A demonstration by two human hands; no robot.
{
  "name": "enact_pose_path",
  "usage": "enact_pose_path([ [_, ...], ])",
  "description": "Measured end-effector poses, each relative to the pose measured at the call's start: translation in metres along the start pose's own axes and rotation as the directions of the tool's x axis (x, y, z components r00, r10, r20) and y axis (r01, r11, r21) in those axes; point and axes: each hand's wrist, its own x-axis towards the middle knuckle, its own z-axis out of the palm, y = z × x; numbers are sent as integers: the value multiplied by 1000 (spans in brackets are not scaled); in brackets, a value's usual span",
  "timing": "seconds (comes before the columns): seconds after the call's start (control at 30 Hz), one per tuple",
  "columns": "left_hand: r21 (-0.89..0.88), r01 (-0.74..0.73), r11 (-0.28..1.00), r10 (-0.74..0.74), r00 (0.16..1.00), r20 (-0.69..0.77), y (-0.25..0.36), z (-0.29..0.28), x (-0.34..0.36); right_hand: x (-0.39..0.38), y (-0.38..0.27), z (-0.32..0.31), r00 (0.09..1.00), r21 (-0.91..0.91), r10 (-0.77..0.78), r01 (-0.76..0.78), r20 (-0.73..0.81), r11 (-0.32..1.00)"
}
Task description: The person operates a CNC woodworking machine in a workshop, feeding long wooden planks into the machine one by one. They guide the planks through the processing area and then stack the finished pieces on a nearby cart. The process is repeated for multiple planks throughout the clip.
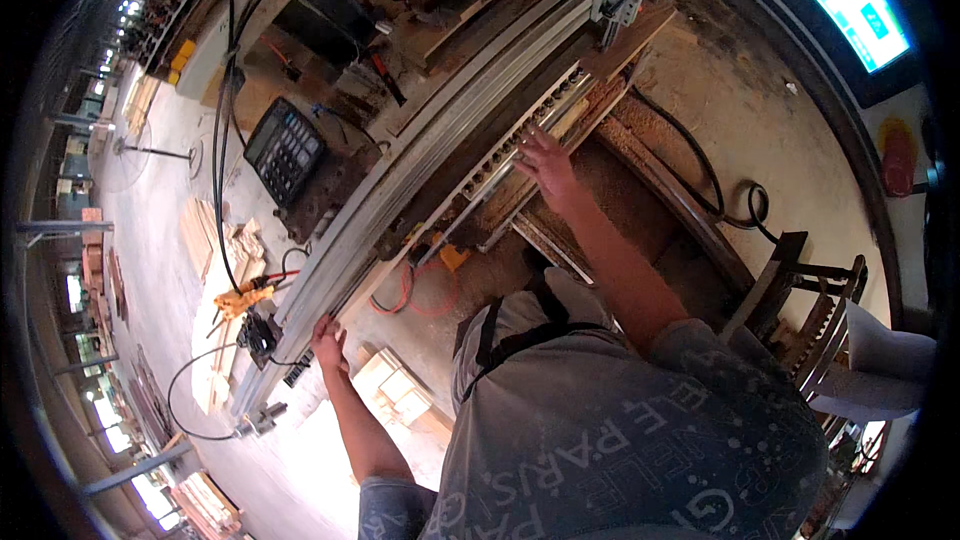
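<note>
My left hand [328, 344] is at the lower left end of a long pale wooden strip [378, 278], with the fingers curled about its end. The strip runs along the near side of a long grey metal rail [440, 105]. Further up, my right hand [547, 162] reaches over a roller track [510, 138], a metal bar with a row of dark round rollers. Its fingers are apart and rest at the track's edge, and I see nothing held in them. Just past the fingertips, part of the strip's line is hard to make out.
A large black keypad calculator [284, 148] stands beyond the rail. A lit screen [840, 0] is at the upper right. Black cables [228, 140] hang at left, and a black hose [690, 145] curves at right. Stacked timber [215, 250] lies on the floor; wood blocks [392, 385] sit below.
</note>
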Motion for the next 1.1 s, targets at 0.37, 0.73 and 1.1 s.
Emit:
enact_pose_path([
  [0.37,-471,108,876,-141,989,-36,-26,37,-15,23,67,44,999,244,10,-2,-32,970],
  [0.73,-636,1,772,-147,973,-176,-35,25,-13,-13,55,97,985,-41,-43,37,-169,999],
  [1.1,-627,3,779,-93,989,-111,-43,30,-4,-19,43,88,853,-680,-381,517,356,520],
])
